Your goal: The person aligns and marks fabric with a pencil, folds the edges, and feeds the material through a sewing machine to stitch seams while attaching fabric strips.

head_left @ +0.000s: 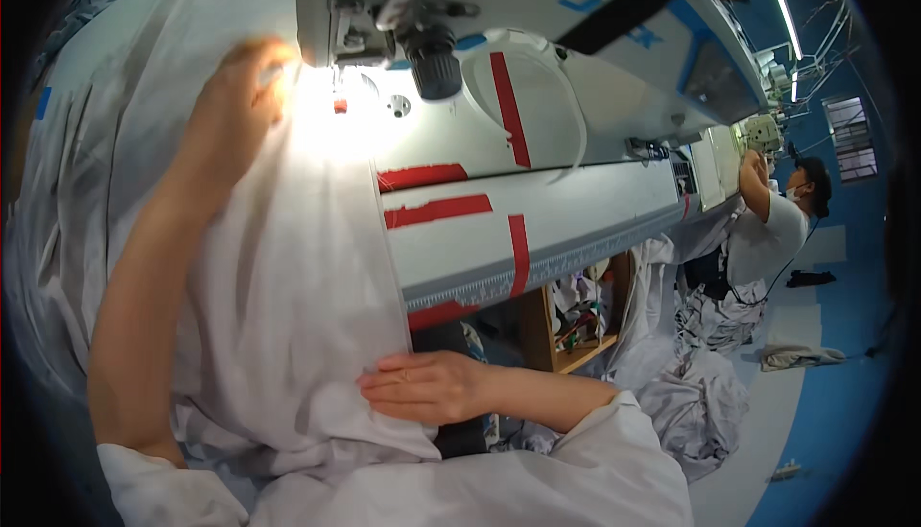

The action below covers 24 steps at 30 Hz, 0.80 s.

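A broad piece of white fabric (pixel 288 268) covers the left of the sewing machine table and hangs down toward my lap. Beside the lit presser foot (pixel 340 100), my left hand (pixel 245 91) rests on the cloth with curled fingers. A small greyish thing shows between those fingers, but glare hides what it is. Lower down, my right hand (pixel 427 388) lies flat on the fabric near its right edge, fingers stretched out side by side. The sewing machine head (pixel 547 19), with a black knob (pixel 434 62), stands over the fabric's far right part.
Red tape strips (pixel 436 210) mark the table, and a ruler strip (pixel 576 263) follows its front edge. Below is a wooden drawer (pixel 576 354) holding small items. Crumpled fabric (pixel 696 402) is heaped at right. Another person (pixel 777 234) sits at a machine farther off.
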### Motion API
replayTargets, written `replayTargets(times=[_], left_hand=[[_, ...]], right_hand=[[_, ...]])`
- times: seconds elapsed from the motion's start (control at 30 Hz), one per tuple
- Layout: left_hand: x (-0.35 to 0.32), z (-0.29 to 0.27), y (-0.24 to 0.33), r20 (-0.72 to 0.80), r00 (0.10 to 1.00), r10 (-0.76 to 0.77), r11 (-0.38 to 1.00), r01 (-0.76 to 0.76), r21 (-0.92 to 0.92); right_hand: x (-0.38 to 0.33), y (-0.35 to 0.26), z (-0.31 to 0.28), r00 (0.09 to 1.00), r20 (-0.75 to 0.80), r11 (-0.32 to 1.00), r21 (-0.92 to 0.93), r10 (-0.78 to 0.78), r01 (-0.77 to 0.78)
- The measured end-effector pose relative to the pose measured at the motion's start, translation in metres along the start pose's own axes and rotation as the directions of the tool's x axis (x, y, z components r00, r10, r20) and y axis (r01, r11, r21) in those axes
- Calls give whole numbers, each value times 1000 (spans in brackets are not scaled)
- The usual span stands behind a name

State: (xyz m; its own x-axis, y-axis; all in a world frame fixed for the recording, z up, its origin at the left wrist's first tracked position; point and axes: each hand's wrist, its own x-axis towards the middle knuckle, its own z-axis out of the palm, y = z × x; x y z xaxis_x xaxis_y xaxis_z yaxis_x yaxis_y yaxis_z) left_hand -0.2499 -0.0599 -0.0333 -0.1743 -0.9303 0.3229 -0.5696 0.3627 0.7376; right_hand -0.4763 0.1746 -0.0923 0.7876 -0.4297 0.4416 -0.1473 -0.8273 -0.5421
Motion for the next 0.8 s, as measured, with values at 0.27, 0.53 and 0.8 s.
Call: replayTargets(times=[0.27, 0.53, 0.8], left_hand=[[78, 0, -41, -98, 988, 116, 953, -83, 292], [118, -17, -56, -14, 996, 84, 989, -82, 124], [167, -25, -81, 47, 992, 121, 988, -125, 92]], right_hand=[[36, 9, -32, 999, -27, 998, 54, 46, -45], [49, 17, -47, 994, 13, 989, 106, 105, -106], [74, 46, -79, 985, 50, 960, 222, 165, -172]])
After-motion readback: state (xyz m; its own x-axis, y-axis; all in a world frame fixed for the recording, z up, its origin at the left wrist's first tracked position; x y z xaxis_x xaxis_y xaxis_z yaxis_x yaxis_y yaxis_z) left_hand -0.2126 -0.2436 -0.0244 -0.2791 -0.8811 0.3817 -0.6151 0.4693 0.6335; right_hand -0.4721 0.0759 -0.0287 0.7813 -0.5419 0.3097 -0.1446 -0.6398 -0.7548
